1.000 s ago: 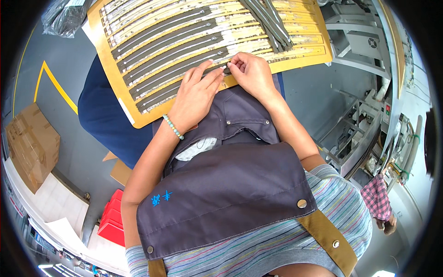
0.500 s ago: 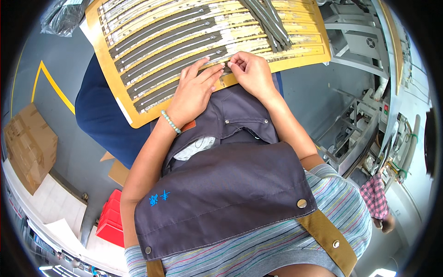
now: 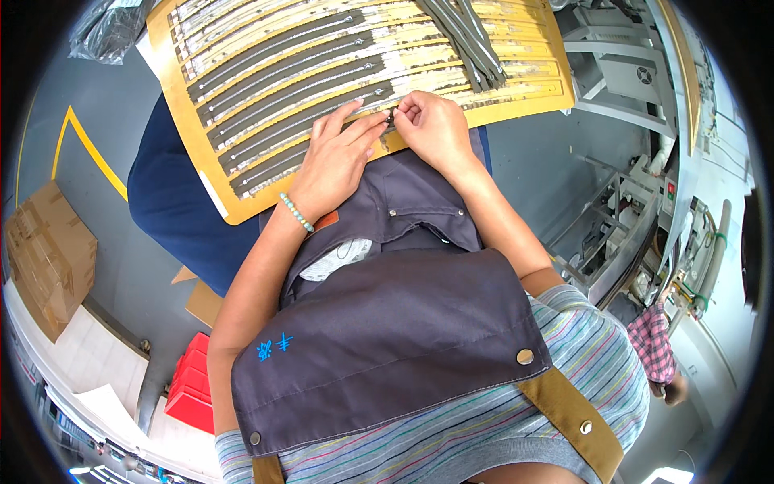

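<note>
A yellow board [image 3: 230,208] lies in front of me with dark zippers set in its long parallel slots. My left hand [image 3: 334,157] rests with fingers stretched out over the nearest zipper [image 3: 262,175], its fingertips pressing near that zipper's right end. At this end my right hand [image 3: 435,133] is closed in a pinch, thumb and index finger together on the dark tip. The two hands' fingertips nearly meet there, and the pinched bit is mostly hidden. Further up the board, a loose bundle of dark zippers [image 3: 468,48] lies across the slots.
A black plastic bag [image 3: 109,28] lies beyond the board's far left corner. Cardboard box [image 3: 52,258] and red bins [image 3: 192,387] are at left. Metal frames and machine parts [image 3: 621,202] stand at right. A person in a checked shirt [image 3: 651,343] is at far right.
My right hand has shifted very slightly left, close to the left fingertips. The whole view has drifted a little; the zippers and board look the same.
</note>
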The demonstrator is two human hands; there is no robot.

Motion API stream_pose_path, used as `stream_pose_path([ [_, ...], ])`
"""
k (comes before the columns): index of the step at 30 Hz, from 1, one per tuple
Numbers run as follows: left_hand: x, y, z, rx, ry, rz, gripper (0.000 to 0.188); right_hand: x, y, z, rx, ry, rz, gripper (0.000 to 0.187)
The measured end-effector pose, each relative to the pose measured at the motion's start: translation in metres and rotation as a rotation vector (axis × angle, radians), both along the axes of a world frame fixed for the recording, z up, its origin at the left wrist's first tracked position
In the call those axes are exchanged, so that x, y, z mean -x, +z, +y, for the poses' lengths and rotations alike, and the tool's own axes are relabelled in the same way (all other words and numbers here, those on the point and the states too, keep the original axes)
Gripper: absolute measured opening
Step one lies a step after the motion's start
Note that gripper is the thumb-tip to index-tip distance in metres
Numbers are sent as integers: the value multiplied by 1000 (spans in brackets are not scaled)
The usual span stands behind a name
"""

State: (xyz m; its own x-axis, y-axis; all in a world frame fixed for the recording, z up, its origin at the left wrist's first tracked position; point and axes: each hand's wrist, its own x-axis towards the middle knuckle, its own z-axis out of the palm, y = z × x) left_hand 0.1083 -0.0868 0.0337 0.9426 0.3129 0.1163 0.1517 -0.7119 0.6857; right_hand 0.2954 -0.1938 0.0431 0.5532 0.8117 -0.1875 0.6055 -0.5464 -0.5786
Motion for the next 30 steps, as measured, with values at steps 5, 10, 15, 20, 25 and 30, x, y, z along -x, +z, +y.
stream_pose_path([
  [5, -4, -3, 0, -43, 0, 3, 40, 1, 4, -8, -155, -53, 156, 14],
  [10, -4, -8, 0, 46, 3, 4, 44, 4, 11, -8, -94, -86, 235, 19],
  [15, -4, -10, 0, 63, 12, -6, 43, 4, 9, -9, -78, -102, 234, 17],
  [20, -4, -10, -1, 58, 19, -1, 44, 4, 8, -10, -122, 111, -42, 7],
  [25, -5, -9, 0, -3, 30, -35, 36, -5, 11, -4, -48, 205, -98, 7],
  [30, -5, -8, -1, 4, 42, -16, 37, -5, 12, 3, 35, 290, -126, 7],
])
